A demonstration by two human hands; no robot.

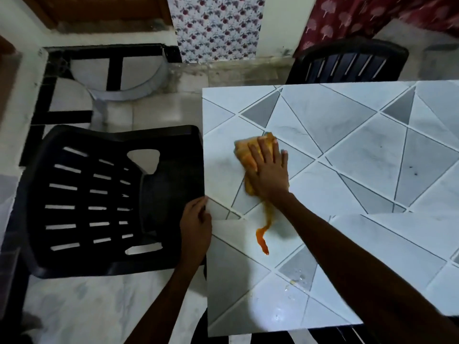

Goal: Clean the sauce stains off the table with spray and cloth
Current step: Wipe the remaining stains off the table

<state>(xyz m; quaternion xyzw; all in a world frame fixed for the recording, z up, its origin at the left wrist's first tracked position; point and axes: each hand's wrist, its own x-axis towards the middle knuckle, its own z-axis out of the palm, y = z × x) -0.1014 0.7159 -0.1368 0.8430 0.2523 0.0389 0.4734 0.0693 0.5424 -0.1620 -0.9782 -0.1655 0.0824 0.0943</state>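
An orange cloth [244, 151] lies on the white table [347, 150] with grey triangle patterns, near its left edge. My right hand [269, 170] presses flat on the cloth, fingers spread. An orange sauce streak [263, 235] runs from under my wrist toward me and ends in a thick drop. My left hand [196, 220] grips the table's left edge. No spray bottle shows in view.
A black plastic chair [104, 199] stands against the table's left side. Another dark chair [347, 62] sits at the far side. Wet droplets [295, 279] glisten on the near part of the table. A black frame [62, 83] stands by the far wall.
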